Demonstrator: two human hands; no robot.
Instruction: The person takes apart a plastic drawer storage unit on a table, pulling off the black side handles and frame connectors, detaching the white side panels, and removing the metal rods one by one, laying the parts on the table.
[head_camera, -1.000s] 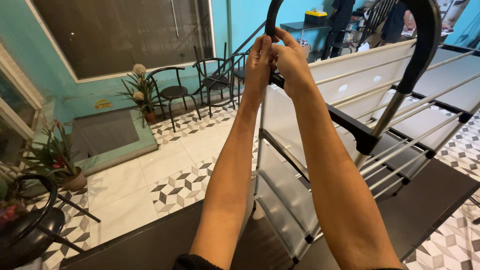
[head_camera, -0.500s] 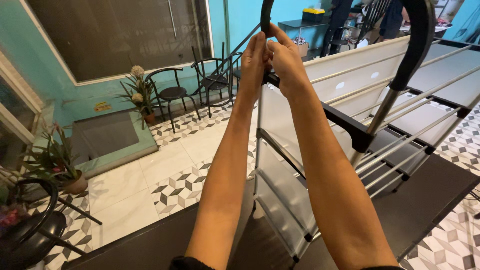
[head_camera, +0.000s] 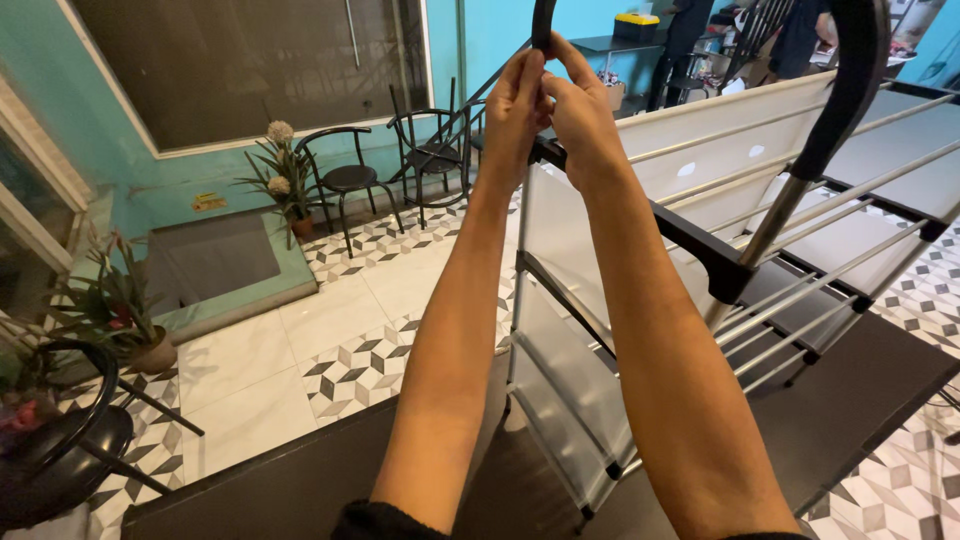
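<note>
Both my arms reach out in front of me to the top of a metal clothes drying rack (head_camera: 760, 250) with silver rods and black joints. My left hand (head_camera: 513, 105) and my right hand (head_camera: 580, 115) are pressed together around the left end of the rack's curved black top bar (head_camera: 541, 22). The fingers of both hands pinch that bar where it meets the black side rail (head_camera: 690, 235). The other end of the curved bar (head_camera: 850, 90) rises at the right. The rack stands on a dark table (head_camera: 860, 420).
Black metal chairs (head_camera: 345, 180) and a small table stand on the patterned tile floor by the teal wall. A potted plant (head_camera: 280, 175) is beside them, another plant (head_camera: 125, 310) and a black chair (head_camera: 60, 450) at left. People stand at the far back right.
My hands have stayed on the end of the black bar; the view has shifted slightly and the hands sit a little closer together.
</note>
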